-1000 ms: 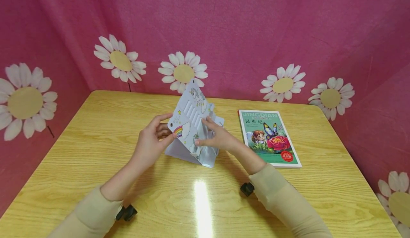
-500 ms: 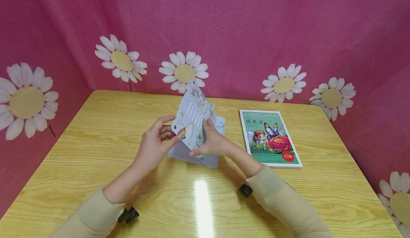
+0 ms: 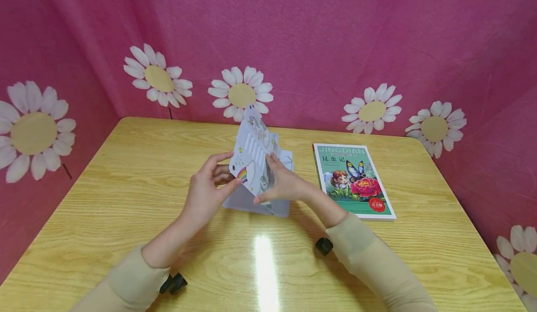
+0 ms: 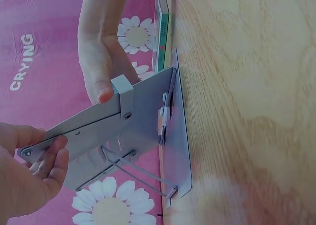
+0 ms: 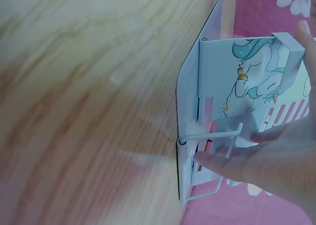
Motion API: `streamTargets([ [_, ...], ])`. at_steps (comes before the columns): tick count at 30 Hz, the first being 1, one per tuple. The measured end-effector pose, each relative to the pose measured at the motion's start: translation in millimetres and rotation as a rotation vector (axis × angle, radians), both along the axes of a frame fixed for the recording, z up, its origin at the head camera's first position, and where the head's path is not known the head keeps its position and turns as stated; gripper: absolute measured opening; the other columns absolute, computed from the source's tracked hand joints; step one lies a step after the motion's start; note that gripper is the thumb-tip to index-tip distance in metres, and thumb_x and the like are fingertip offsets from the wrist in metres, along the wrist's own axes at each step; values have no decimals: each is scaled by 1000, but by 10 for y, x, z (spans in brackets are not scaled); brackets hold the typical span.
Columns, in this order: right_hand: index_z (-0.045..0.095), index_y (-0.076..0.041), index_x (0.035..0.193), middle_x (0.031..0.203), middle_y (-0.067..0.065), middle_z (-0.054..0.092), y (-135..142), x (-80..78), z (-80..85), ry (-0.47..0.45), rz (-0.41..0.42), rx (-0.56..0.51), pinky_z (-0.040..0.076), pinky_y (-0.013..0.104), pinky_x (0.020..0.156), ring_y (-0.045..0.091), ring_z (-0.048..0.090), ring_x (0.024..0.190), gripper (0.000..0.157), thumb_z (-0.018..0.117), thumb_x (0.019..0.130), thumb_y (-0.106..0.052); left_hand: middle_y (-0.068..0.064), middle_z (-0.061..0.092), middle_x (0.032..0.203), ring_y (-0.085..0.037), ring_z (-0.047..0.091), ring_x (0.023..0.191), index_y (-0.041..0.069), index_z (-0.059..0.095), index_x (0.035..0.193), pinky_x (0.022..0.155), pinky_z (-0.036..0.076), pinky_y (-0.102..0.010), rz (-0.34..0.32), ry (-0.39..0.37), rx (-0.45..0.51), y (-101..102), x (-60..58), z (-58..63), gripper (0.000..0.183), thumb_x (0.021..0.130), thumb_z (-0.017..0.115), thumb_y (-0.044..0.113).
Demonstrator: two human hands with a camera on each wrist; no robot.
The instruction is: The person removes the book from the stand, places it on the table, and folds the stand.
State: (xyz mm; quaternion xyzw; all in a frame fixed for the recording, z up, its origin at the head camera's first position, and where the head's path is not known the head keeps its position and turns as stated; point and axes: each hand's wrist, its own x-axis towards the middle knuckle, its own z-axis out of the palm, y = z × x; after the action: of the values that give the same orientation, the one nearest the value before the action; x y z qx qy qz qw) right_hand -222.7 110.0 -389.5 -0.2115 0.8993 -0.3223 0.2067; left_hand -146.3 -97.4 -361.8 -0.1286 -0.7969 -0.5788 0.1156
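Note:
A white book stand [image 3: 253, 151] with unicorn and rainbow prints stands in the middle of the wooden table, its slotted panel tilted up from a flat base [image 4: 181, 151]. My left hand [image 3: 205, 186] pinches the panel's left corner between thumb and fingers. My right hand [image 3: 287, 181] is spread over the panel's lower right part. Its thumb lies at the lower edge, close to a small bent ledge clip [image 5: 291, 52]. In the right wrist view, its straight fingers reach in beside a bent wire arm [image 5: 212, 135]. Folding wire struts [image 4: 140, 173] link panel and base behind.
A green-covered children's book [image 3: 352, 181] lies flat on the table [image 3: 126, 200] to the right of the stand. A pink curtain [image 3: 293, 46] with white daisies hangs behind and at both sides. Small black devices [image 3: 324, 246] sit under both wrists.
The panel's left corner has shifted a little right with my left hand, and the panel faces more to the right. My right thumb has moved down from the panel's front to its lower edge.

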Motion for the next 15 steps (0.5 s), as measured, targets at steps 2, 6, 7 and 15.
streamTargets([
  [2,-4,-6,151,157,14,-11,12,-11,1,-1,8,-1,13,50,115,32,-2,144,127,84,66,-41,-13,71,98,-20,68,84,11,51,129,71,55,-26,6,2,4,13,1,-6,55,79,73,0],
  [6,-4,-7,151,157,12,-12,38,-31,-4,-4,18,-2,13,49,115,31,-2,144,127,84,67,-40,-13,71,98,-20,68,83,10,51,129,72,55,-27,16,13,9,46,4,-12,55,79,73,0],
  [7,-4,-7,151,157,12,-12,46,-37,-7,-4,21,-1,13,49,114,31,-3,144,126,84,67,-40,-13,71,98,-20,68,83,10,52,128,72,55,-26,18,17,11,54,5,-13,54,79,73,0],
  [15,-3,-10,152,158,11,-10,100,-72,-16,3,37,1,14,52,114,33,1,144,125,84,67,-40,-13,71,98,-20,69,83,8,52,127,73,56,-27,24,64,30,109,-5,-54,54,78,73,-2],
])
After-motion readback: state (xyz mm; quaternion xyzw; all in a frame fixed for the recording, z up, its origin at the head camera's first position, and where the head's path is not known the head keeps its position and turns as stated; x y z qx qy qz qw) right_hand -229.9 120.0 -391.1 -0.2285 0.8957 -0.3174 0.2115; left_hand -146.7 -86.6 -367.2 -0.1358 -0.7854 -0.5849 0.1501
